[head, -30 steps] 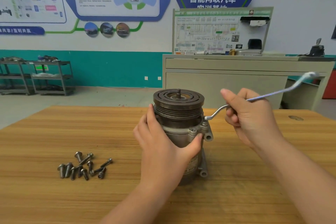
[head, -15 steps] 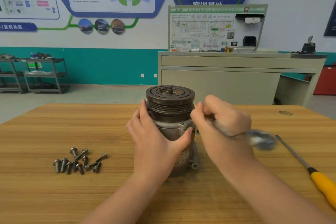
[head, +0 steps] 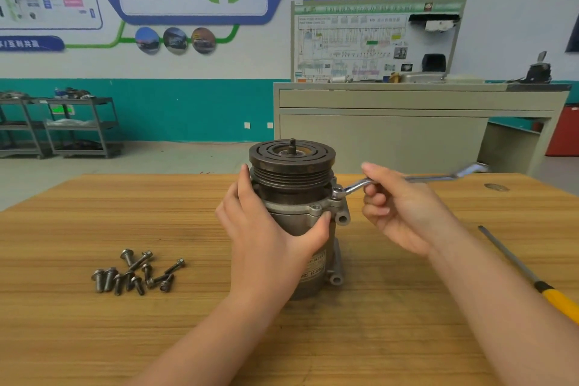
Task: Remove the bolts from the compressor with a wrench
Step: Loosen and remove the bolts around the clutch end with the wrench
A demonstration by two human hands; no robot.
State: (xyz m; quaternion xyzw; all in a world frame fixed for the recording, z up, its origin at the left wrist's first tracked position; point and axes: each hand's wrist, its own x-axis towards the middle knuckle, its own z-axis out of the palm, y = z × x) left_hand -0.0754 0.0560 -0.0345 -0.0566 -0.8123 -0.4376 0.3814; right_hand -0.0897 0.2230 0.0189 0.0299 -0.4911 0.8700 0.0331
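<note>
We are keeping the compressor point(head: 293, 213) standing still with our left hand point(head: 269, 238) wrapped around its side. Our right hand point(head: 404, 213) is gripping the wrench point(head: 407, 180); its ring is sitting on the bolt point(head: 336, 193) just left of our fingers. We should be turning slowly and flat.

I see the grey metal cylindrical compressor point(head: 294, 216) upright on the wooden desk point(head: 94, 338), between my left hand point(head: 269, 244) and right hand point(head: 404, 213); the loose steel bolts point(head: 138, 273) lie left of my left hand, the yellow-handled screwdriver point(head: 532, 279) right of my right.
</note>
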